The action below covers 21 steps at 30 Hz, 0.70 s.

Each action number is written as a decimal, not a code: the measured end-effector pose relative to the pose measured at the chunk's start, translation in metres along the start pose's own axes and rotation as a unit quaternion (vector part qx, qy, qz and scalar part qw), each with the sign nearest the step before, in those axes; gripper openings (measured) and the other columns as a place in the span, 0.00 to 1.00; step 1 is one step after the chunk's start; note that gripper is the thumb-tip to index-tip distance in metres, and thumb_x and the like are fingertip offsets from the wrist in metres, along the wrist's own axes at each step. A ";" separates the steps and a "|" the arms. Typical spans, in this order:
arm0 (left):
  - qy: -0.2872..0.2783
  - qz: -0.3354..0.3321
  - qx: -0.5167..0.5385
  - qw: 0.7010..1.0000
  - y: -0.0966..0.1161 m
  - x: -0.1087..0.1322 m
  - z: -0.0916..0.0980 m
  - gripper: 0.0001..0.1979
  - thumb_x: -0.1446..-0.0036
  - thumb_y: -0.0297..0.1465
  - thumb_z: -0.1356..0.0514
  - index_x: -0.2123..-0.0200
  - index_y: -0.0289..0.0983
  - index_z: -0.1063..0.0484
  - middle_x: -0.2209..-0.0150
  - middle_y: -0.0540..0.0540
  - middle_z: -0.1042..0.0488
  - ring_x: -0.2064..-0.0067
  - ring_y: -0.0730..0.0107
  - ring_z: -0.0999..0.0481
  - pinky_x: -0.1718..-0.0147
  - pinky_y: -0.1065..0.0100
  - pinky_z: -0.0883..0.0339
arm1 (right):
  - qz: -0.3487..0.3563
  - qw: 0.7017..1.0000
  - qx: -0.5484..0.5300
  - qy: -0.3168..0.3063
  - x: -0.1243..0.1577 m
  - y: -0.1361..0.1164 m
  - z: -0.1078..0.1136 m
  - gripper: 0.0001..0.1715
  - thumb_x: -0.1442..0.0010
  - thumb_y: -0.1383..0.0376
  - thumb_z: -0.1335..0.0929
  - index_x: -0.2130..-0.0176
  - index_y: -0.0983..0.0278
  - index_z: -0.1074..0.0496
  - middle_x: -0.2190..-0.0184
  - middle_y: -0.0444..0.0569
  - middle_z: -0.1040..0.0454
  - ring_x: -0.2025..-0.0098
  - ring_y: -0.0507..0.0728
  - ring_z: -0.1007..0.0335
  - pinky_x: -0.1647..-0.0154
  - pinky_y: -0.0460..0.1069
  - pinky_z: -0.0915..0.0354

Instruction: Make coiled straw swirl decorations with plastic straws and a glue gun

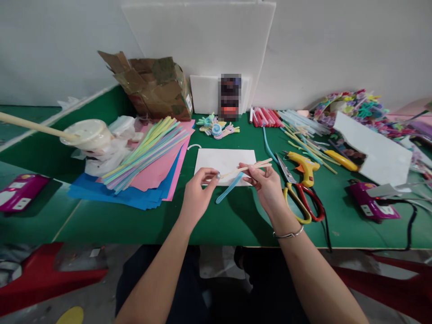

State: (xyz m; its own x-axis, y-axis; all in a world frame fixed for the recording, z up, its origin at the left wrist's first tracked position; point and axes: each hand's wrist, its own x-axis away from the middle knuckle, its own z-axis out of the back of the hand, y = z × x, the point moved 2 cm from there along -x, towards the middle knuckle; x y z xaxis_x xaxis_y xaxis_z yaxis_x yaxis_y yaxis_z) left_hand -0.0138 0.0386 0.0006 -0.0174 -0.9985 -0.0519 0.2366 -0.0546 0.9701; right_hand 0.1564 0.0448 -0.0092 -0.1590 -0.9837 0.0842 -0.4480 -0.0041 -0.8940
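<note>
My left hand [197, 191] pinches the near end of a thin cream paper strip [251, 167] between thumb and forefinger. My right hand [265, 184] grips the same strip further along, so it spans both hands above a white sheet [219, 158] on the green table [135, 220]. A light blue strip [229, 188] lies slanted under the hands, half on the white sheet. A thin bracelet sits on my right wrist.
Sheets of pink and blue paper with pastel strips [148, 155] lie at the left, beside a lidded cup [88, 133] and a torn cardboard box [155, 85]. Scissors [297, 198], a yellow glue gun [305, 167], markers [266, 117] and craft pieces lie at the right.
</note>
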 end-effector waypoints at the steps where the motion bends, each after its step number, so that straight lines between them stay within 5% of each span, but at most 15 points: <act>1: 0.018 -0.051 -0.066 0.996 0.002 0.003 -0.001 0.07 0.47 0.30 0.41 0.62 0.39 0.30 0.63 0.47 0.24 0.58 0.66 0.25 0.59 0.67 0.35 | -0.005 1.000 0.003 0.006 0.000 0.001 0.000 0.18 0.58 0.61 0.25 0.70 0.62 0.34 0.70 0.47 0.20 0.62 0.55 0.23 0.71 0.43 0.28; 5: 0.015 -0.149 -0.232 0.961 0.002 0.012 -0.010 0.12 0.46 0.29 0.40 0.57 0.42 0.31 0.61 0.46 0.23 0.60 0.62 0.25 0.61 0.64 0.35 | -0.010 1.000 0.001 0.026 0.000 0.002 0.002 0.18 0.57 0.62 0.25 0.70 0.62 0.37 0.69 0.47 0.20 0.64 0.54 0.23 0.71 0.44 0.28; 9: 0.030 -0.214 -0.262 0.940 0.001 0.014 -0.011 0.07 0.43 0.31 0.44 0.61 0.42 0.28 0.64 0.44 0.23 0.62 0.62 0.24 0.61 0.64 0.35 | -0.002 1.000 -0.001 0.022 0.001 0.001 0.001 0.19 0.56 0.62 0.25 0.70 0.61 0.39 0.70 0.47 0.20 0.64 0.54 0.23 0.70 0.44 0.28; 21: 0.048 -0.209 -0.304 0.928 0.001 0.014 -0.008 0.10 0.40 0.36 0.47 0.66 0.41 0.27 0.67 0.44 0.22 0.65 0.62 0.24 0.65 0.65 0.36 | 0.000 0.999 -0.009 0.037 -0.001 -0.001 0.003 0.14 0.56 0.62 0.26 0.71 0.62 0.33 0.69 0.47 0.20 0.63 0.56 0.23 0.71 0.45 0.28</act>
State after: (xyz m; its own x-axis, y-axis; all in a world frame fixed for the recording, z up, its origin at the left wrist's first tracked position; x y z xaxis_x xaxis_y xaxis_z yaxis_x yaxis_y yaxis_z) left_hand -0.0063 0.0243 -0.0010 -0.1514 -0.8833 -0.4437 0.7339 -0.4012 0.5482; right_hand 0.1594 0.0448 -0.0091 -0.2238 -0.9675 0.1179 -0.4630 -0.0010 -0.8864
